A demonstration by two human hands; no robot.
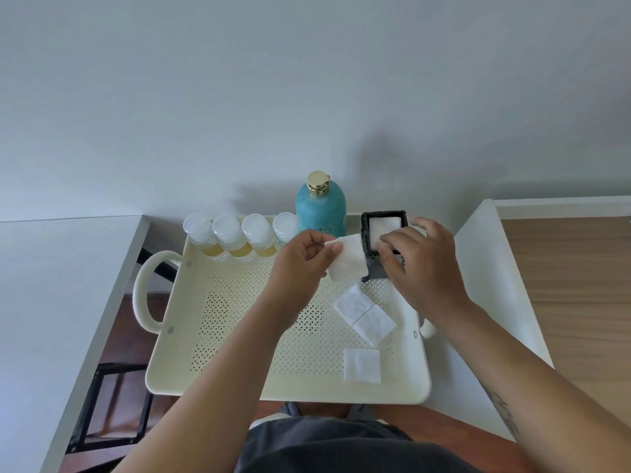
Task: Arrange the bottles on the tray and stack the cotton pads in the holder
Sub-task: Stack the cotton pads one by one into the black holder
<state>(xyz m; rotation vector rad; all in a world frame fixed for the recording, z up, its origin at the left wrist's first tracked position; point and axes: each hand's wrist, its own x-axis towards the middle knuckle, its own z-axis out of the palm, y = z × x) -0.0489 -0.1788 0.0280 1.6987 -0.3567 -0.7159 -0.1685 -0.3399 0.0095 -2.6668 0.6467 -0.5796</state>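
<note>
A cream perforated tray [239, 336] holds several small clear bottles [227, 240] of yellow liquid in a row along its back edge, with a tall teal bottle [321, 209] with a gold cap to their right. A black square holder [384, 233] stands at the back right corner with white pads inside. My left hand [300, 264] pinches a white cotton pad [348, 261] just left of the holder. My right hand [420, 264] grips the holder's front right side. Three loose cotton pads [362, 365] lie on the tray floor at the right.
The tray spans a gap between a white surface [51, 302] on the left and a white-edged wooden table [563, 285] on the right. A white wall rises directly behind. Dark floor and a black frame show below at the left.
</note>
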